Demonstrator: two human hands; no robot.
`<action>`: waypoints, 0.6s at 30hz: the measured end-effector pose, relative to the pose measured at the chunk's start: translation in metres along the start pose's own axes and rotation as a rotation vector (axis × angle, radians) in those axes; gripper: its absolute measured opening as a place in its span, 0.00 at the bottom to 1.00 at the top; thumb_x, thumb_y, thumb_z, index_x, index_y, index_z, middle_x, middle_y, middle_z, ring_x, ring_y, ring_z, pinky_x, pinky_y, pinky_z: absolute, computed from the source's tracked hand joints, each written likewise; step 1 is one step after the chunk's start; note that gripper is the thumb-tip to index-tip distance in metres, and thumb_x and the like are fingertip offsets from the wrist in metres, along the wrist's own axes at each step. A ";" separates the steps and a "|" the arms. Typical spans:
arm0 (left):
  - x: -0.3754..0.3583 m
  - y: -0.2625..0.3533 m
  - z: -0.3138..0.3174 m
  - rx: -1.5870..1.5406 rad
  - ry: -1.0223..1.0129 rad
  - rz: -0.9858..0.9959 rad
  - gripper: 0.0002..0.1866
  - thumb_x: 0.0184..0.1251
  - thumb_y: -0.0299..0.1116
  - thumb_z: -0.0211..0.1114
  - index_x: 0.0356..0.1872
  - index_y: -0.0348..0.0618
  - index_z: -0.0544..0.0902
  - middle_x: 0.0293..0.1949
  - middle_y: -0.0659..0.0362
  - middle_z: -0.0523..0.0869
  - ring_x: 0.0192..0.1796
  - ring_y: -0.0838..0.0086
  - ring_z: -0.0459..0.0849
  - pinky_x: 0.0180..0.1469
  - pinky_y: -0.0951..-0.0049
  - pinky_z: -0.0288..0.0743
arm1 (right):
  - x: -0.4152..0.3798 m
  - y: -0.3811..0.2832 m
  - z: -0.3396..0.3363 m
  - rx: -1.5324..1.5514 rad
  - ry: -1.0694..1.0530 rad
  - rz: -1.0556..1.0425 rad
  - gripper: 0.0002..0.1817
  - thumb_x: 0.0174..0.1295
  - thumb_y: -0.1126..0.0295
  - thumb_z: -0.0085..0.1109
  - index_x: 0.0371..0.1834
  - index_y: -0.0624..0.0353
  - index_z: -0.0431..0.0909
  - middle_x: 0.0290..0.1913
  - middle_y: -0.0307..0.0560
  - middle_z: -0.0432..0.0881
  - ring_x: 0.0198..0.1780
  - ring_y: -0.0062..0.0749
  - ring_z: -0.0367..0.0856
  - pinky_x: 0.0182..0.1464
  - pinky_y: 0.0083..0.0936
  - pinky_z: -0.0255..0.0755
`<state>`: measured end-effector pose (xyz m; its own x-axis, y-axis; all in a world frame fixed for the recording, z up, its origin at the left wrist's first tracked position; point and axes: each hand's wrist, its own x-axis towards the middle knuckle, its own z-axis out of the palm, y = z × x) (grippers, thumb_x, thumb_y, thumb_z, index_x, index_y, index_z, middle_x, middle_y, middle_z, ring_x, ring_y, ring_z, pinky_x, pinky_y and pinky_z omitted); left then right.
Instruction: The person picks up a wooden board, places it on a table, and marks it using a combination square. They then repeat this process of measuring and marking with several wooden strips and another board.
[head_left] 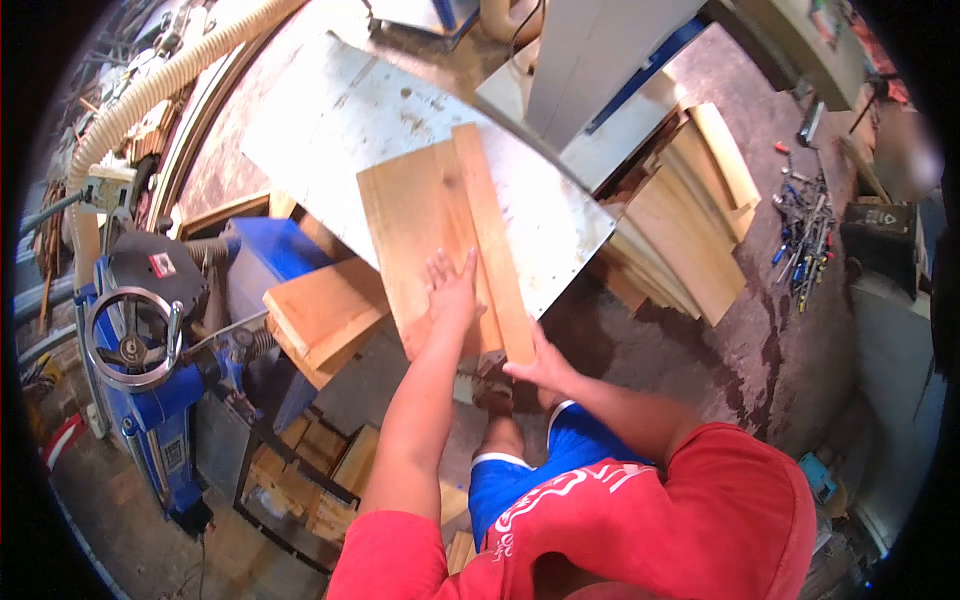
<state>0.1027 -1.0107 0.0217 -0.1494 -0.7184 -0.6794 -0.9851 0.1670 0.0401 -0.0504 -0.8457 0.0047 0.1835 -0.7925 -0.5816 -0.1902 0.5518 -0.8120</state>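
A wide wooden board (410, 215) lies on a white, stained tabletop (320, 110), its near end reaching past the table's edge toward my body. Along its right side runs a narrower wooden strip (485, 215), slightly longer at the far end. My left hand (452, 292) rests flat on the wide board near its right side, fingers spread and pointing away from me. At the near end of the strip, my right hand (543, 362) grips its right edge and end, with the thumb across the end.
Stacked boards (325, 310) sit left of the table, beside a blue machine with a handwheel (132, 347). More planks (685, 235) lean at the right. Clamps or tools (803, 235) lie on the floor farther right. A ribbed hose (180, 75) crosses the upper left.
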 end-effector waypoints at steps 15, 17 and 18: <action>-0.111 0.000 0.098 -1.443 -0.155 0.049 0.25 0.77 0.46 0.49 0.63 0.37 0.73 0.59 0.48 0.80 0.60 0.65 0.77 0.63 0.68 0.68 | -0.024 -0.016 -0.024 0.175 0.122 -0.070 0.42 0.58 0.71 0.67 0.74 0.59 0.55 0.63 0.49 0.72 0.61 0.30 0.72 0.62 0.28 0.68; -0.109 -0.017 0.148 -1.378 0.074 0.051 0.24 0.76 0.46 0.52 0.64 0.42 0.73 0.53 0.57 0.82 0.57 0.71 0.78 0.58 0.69 0.72 | -0.015 0.000 -0.028 -0.150 0.204 -0.027 0.44 0.55 0.65 0.71 0.73 0.57 0.55 0.62 0.57 0.74 0.61 0.41 0.75 0.61 0.34 0.70; -0.114 -0.023 0.147 -1.381 0.075 0.045 0.24 0.76 0.46 0.52 0.64 0.42 0.73 0.53 0.57 0.82 0.57 0.71 0.78 0.58 0.69 0.72 | -0.012 -0.004 -0.027 -0.152 0.198 -0.026 0.44 0.55 0.65 0.71 0.73 0.57 0.55 0.62 0.57 0.74 0.61 0.41 0.75 0.61 0.34 0.70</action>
<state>0.1552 -0.8337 -0.0099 -0.1436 -0.7716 -0.6197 -0.2575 -0.5755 0.7762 -0.0776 -0.8454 0.0157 0.0007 -0.8494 -0.5278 -0.3332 0.4975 -0.8009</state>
